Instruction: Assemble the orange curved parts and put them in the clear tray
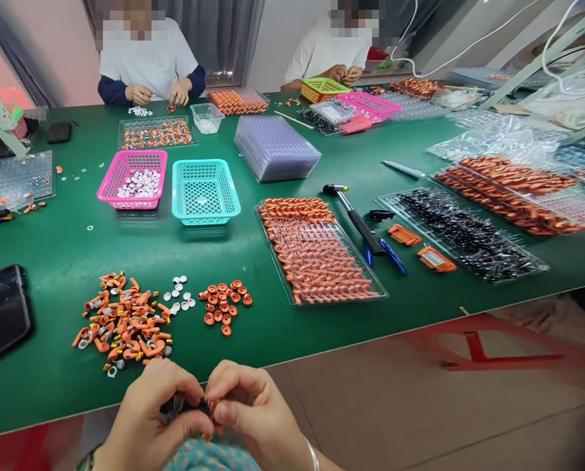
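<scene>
My left hand (157, 412) and my right hand (250, 405) meet at the bottom of the head view, just below the green table's front edge (321, 343). Both pinch a small dark part with an orange bit (204, 409) between their fingertips; most of it is hidden by my fingers. Right in front of my hands lie a pile of orange parts (125, 320), a few white rings (180, 296) and a cluster of orange caps (225, 303).
A pink basket (133, 178) with white rings and a teal basket (204, 191) stand mid-table. A clear tray of orange parts (316, 252), a hammer (353, 216), a tray of black parts (468, 235) and a phone (0, 311) lie around. Two people work at the far side.
</scene>
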`<state>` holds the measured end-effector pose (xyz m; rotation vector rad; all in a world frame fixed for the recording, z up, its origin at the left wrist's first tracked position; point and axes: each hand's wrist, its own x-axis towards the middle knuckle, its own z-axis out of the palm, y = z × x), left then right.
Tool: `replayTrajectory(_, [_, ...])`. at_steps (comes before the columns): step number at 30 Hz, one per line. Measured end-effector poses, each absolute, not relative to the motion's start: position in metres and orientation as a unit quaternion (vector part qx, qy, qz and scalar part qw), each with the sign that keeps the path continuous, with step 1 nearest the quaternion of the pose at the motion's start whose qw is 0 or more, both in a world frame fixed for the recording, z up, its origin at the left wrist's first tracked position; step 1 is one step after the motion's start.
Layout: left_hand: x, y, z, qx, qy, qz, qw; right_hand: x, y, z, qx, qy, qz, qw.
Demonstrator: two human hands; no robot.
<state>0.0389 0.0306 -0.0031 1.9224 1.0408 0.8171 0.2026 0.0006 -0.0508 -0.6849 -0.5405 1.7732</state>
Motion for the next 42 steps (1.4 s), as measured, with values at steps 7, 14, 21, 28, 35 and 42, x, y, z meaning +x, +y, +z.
replayTrajectory(7, [0.04,0.02,-0.014,0.579,0.479,0.317,0.578,0.2,0.003,-0.053,-0.312,-0.189,0.745,0.559])
replayTrajectory(14, [0.035,0.02,-0.018,0.57,0.506,0.341,0.55,0.202,-0.001,-0.061,-0.297,-0.199,0.744,0.564])
replayTrajectory(21, [0.032,0.022,-0.02,0.608,0.495,0.364,0.503,0.207,0.005,-0.062,-0.267,-0.282,0.766,0.512])
replayTrajectory(28, [0.037,0.022,-0.006,0.656,0.476,0.377,0.447,0.203,0.008,-0.06,-0.258,-0.306,0.718,0.57])
replayTrajectory(35, [0.036,0.016,-0.008,0.646,0.488,0.341,0.477,0.2,0.003,-0.058,-0.327,-0.333,0.655,0.595])
replayTrajectory(42, [0.04,0.016,-0.012,0.561,0.487,0.366,0.561,0.199,0.002,-0.058,-0.337,-0.374,0.614,0.608])
